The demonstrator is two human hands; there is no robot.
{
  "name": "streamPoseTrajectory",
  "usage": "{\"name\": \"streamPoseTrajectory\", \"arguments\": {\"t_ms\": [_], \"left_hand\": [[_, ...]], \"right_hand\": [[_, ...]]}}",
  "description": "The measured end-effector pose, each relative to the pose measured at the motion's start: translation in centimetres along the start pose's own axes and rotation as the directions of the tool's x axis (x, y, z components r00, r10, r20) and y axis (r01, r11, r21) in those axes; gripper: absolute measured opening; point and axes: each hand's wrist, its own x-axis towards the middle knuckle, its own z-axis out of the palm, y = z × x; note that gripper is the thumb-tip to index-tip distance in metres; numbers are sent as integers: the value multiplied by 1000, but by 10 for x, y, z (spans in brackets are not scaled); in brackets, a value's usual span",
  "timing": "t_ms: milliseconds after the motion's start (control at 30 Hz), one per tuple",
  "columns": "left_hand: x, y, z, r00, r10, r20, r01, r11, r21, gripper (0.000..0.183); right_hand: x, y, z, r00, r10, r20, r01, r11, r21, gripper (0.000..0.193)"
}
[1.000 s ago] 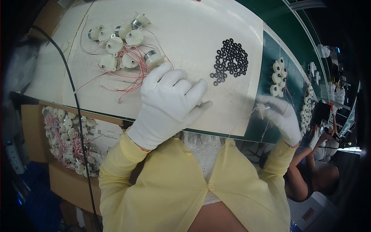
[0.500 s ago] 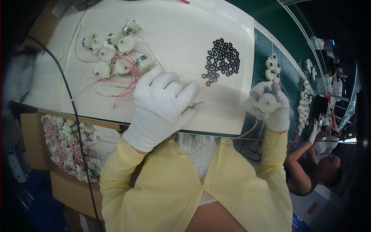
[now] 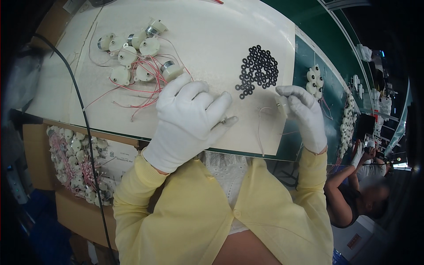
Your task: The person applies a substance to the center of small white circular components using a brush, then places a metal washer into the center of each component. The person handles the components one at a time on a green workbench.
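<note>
The left hand (image 3: 190,123), in a white glove, rests palm down on the white mat (image 3: 207,39) that covers the desk (image 3: 309,53). Its fingers (image 3: 216,106) are spread and loosely curled; whether anything lies under them cannot be told. Just beyond its knuckles lies a cluster of small round white motors (image 3: 132,55) with tangled red wires (image 3: 148,81); the nearest motor sits just beside the fingertips.

The right hand (image 3: 304,117), also gloved, is at the mat's right edge, its fingers closed on a small white motor (image 3: 282,106) whose thin wire (image 3: 260,128) trails down across the mat. A pile of black rings (image 3: 258,70) lies on the mat just beyond this hand, between the two hands and farther from the body.

Right of the mat, on the green desk, stand a few more motors (image 3: 314,79). Left of the mat, lower down, a cardboard box (image 3: 77,163) holds many wired motors. A black cable (image 3: 86,132) runs down the mat's left side. Another person (image 3: 357,194) sits at the far right.
</note>
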Motion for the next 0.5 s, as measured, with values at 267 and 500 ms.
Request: {"name": "streamPoseTrajectory", "arguments": {"t_ms": [267,500], "left_hand": [[1,0,0,1000,-8,-3,8,1000,-15,33],[0,0,1,999,-18,-28,17,999,-29,35]], "right_hand": [[7,5,2,969,-209,133,228,963,-146,28],[20,5,14,899,-403,171,431,750,-502,28]]}}
